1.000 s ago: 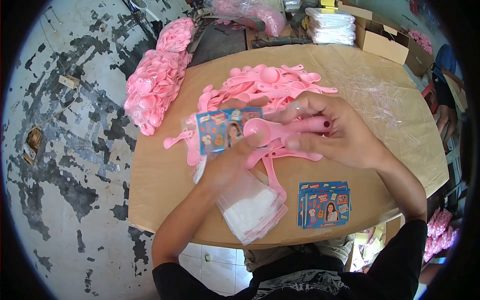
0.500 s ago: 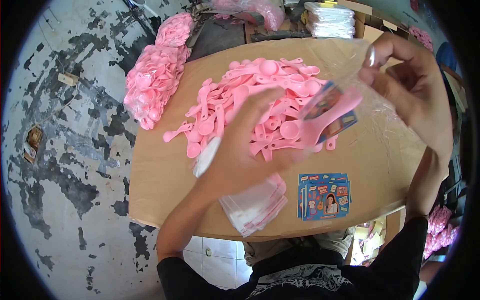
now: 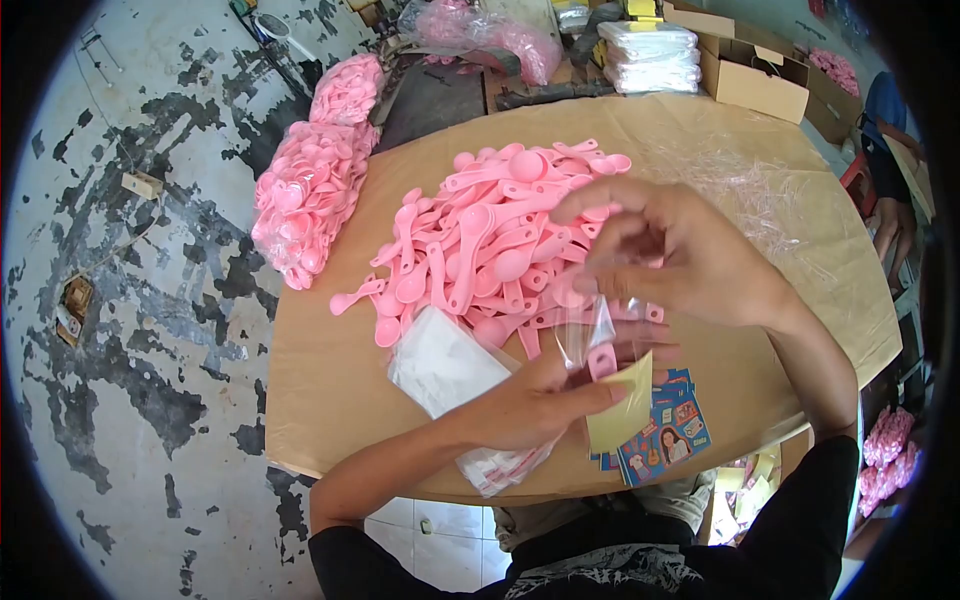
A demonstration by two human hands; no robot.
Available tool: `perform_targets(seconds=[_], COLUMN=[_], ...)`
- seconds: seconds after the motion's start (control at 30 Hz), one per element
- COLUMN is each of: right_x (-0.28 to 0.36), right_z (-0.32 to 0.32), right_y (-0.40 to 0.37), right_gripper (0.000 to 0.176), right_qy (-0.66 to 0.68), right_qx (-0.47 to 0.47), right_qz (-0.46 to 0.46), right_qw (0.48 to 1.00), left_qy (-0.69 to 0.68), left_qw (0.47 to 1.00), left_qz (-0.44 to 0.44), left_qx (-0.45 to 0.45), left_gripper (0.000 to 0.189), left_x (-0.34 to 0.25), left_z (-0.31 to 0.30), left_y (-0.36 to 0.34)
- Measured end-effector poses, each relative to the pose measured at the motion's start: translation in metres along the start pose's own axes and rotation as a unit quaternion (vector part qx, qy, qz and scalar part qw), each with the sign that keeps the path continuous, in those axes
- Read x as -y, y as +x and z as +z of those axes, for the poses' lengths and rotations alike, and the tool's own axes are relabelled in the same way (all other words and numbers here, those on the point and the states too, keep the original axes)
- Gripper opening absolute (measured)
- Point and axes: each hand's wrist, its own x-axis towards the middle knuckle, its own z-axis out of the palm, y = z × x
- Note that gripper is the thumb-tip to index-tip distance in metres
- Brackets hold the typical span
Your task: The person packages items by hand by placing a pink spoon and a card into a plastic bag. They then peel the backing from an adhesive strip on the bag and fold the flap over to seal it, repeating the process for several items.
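Note:
My left hand (image 3: 545, 395) holds a yellowish card (image 3: 621, 405), thumb on top, with the end of a pink spoon (image 3: 602, 361) beside it. My right hand (image 3: 680, 250), slightly blurred, pinches a clear plastic bag (image 3: 588, 325) above the left hand. A heap of pink spoons (image 3: 480, 240) lies behind both hands. White and clear bags (image 3: 445, 360) lie partly under my left forearm. Blue printed cards (image 3: 675, 435) sit at the near edge, overlapped in view by the yellowish card.
Bags of pink spoons (image 3: 310, 195) stand beyond the table's left edge. Stacked clear packs (image 3: 650, 55) and an open cardboard box (image 3: 755, 85) are at the back. Crumpled clear film (image 3: 750, 200) lies on the brown tabletop (image 3: 820, 330). Another person's limbs (image 3: 890, 225) show at far right.
My right hand has come down and left toward my left hand, which has lowered. The blue card and spoon seen upper right are no longer there; a yellowish card shows in my left hand.

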Motion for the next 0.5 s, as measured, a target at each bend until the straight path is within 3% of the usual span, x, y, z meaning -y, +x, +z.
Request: perform_targets(seconds=[0.1,0.13,0.2,0.3,0.4,0.5], right_x=[0.003,0.000,-0.009,-0.003,-0.024,-0.019], right_z=[-0.004,-0.004,-0.001,0.002,0.003,0.005], right_y=[0.003,0.003,0.004,0.005,0.012,0.012], right_gripper=[0.037,0.033,0.026,0.023,0.020,0.018], right_qy=[-0.040,-0.059,-0.092,-0.221,-0.360,-0.454], right_qx=[-0.047,-0.047,-0.046,-0.071,-0.149,-0.175], right_qz=[0.008,-0.003,-0.029,-0.057,-0.228,-0.298], right_qw=[0.998,0.997,0.994,0.971,0.892,0.821], left_qy=[0.060,0.100,0.076,0.129,0.176,0.220], left_qw=[0.997,0.991,0.986,0.967,0.946,0.928], left_qz=[-0.012,0.060,0.052,0.071,0.072,0.074], left_qx=[-0.040,-0.060,-0.139,-0.206,-0.262,-0.290], left_gripper=[0.047,0.042,0.040,0.039,0.039,0.039], left_x=[-0.007,-0.005,-0.011,-0.010,-0.014,-0.016], left_z=[-0.009,-0.011,-0.011,-0.023,-0.025,-0.024], left_y=[-0.001,0.002,0.003,0.002,0.001,0.001])
